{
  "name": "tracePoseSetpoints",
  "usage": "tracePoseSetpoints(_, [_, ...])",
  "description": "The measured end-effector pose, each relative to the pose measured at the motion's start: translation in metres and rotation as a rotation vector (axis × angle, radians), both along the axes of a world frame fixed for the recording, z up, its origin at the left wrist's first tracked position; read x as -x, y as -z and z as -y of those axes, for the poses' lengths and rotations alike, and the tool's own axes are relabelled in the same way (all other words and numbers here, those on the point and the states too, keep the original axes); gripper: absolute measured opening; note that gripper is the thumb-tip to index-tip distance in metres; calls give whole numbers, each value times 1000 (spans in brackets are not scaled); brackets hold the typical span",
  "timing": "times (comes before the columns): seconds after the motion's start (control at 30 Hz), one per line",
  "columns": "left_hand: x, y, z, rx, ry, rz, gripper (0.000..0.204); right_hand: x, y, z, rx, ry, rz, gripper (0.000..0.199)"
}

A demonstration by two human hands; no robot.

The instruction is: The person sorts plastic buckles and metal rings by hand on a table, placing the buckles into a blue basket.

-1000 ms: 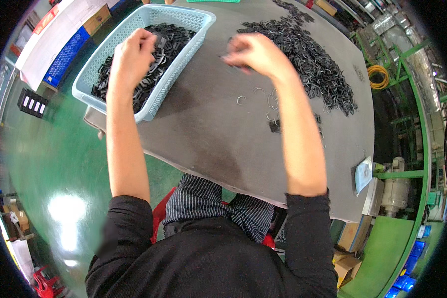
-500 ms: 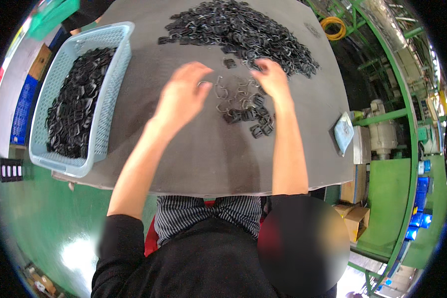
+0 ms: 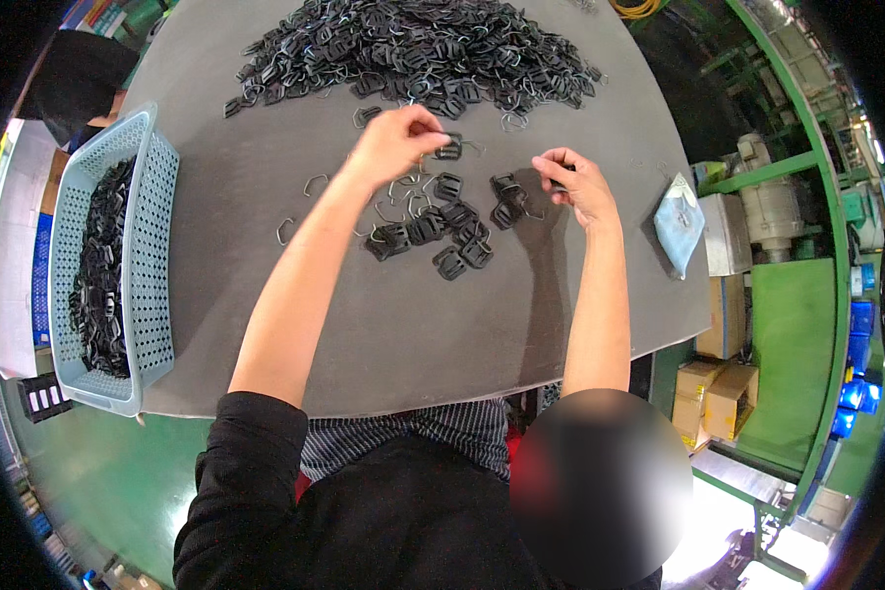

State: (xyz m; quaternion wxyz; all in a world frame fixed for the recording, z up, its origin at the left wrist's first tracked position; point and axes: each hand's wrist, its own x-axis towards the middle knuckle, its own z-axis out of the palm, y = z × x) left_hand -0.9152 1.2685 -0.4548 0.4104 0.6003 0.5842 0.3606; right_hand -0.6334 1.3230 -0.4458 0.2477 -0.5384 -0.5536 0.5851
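My left hand (image 3: 401, 145) is closed in a pinch, its fingertips at a black plastic buckle (image 3: 449, 147) with a thin wire by it. To its right, my right hand (image 3: 578, 187) curls its fingers above the table; a small dark piece shows between them, too hidden to name. Several loose black buckles (image 3: 426, 226) lie in a cluster below and between the hands. Bent wire hooks (image 3: 315, 184) lie on the table around my left forearm, some of them overlapping the buckles. A single buckle (image 3: 366, 116) rests just beyond my left hand.
A large heap of black buckles with wire hooks (image 3: 413, 59) covers the far part of the grey table (image 3: 364, 364). On the left stands a light blue basket (image 3: 157, 265) full of black pieces. A blue pouch (image 3: 678, 226) lies near the right edge. Another person's dark clothing (image 3: 79, 84) shows at upper left.
The whole view has shifted. My left hand has moved to the right and closed at a buckle. My right hand has drawn back from the heap, toward the right.
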Motion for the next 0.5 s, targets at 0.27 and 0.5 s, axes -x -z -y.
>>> tracePoseSetpoints(0.27, [113, 3, 25, 69, -290, 731, 22, 58, -8, 2, -396, -391, 737, 26])
tracePoseSetpoints(0.5, [65, 15, -15, -79, -420, -699, 36, 49, -17, 11, -491, -308, 776, 29])
